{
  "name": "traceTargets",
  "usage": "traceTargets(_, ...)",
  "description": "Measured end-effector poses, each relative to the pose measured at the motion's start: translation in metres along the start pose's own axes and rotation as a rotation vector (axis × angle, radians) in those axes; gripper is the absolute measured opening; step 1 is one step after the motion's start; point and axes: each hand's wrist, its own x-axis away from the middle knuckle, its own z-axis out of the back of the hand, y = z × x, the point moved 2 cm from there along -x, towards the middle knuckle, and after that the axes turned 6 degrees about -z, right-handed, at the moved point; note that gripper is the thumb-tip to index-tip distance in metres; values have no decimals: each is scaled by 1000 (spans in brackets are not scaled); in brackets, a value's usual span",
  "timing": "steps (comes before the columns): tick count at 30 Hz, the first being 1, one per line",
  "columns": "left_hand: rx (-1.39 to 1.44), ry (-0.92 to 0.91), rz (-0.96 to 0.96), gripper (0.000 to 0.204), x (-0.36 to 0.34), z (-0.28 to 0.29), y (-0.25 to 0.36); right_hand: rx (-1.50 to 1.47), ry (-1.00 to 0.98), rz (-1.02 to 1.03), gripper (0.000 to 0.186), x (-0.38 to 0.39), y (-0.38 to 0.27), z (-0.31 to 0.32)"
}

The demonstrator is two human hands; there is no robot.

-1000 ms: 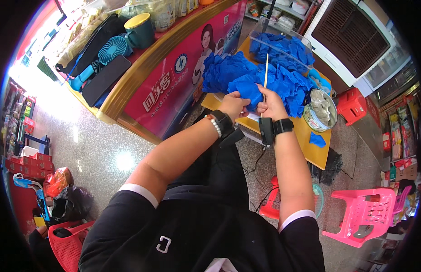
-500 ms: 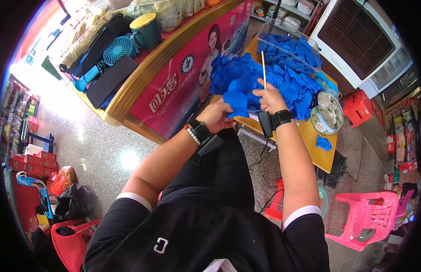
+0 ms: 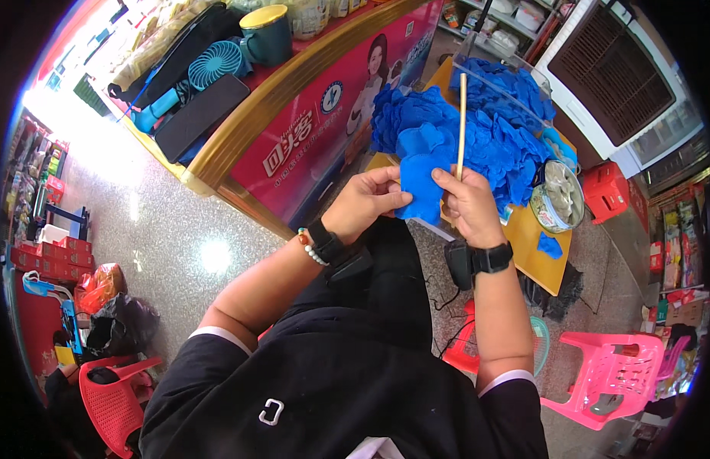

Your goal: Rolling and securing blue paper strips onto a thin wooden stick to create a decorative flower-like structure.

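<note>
A small, soft blue piece that looks like cloth (image 3: 421, 191) is pinched at its left edge by my left hand (image 3: 370, 200), thumb on top. My right hand (image 3: 471, 203) grips a thin wooden stick (image 3: 462, 115), which points up and away from me. Its thumb also lies at the right edge of the blue piece. Just beyond both hands, a large heap of similar blue pieces (image 3: 500, 153) covers much of a yellow table (image 3: 540, 256). Behind it, a clear plastic bin (image 3: 504, 57) holds more blue pieces.
A round tin (image 3: 557, 197) with pale contents and one loose blue scrap (image 3: 550, 245) are on the table's right side. To the left runs a wood-edged counter (image 3: 217, 145). A pink chair (image 3: 611, 375) and a red stool (image 3: 466, 340) stand on the floor.
The right hand has come nearer to me and its thumb has moved onto the blue piece. The piece now spreads flat between both hands. The view has shifted slightly.
</note>
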Motion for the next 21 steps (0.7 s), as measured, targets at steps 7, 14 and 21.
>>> traceTargets(7,79,92,67,12,34,-17,15,116,51,193,13,48,5,-12)
traceTargets(14,-56,44,-68,10,61,-32,23,-17,-30,295,18,89,14,-40)
traceTargets(21,-10,10,-100,11,83,-46,30,80,-100,409,18,115,17,-49)
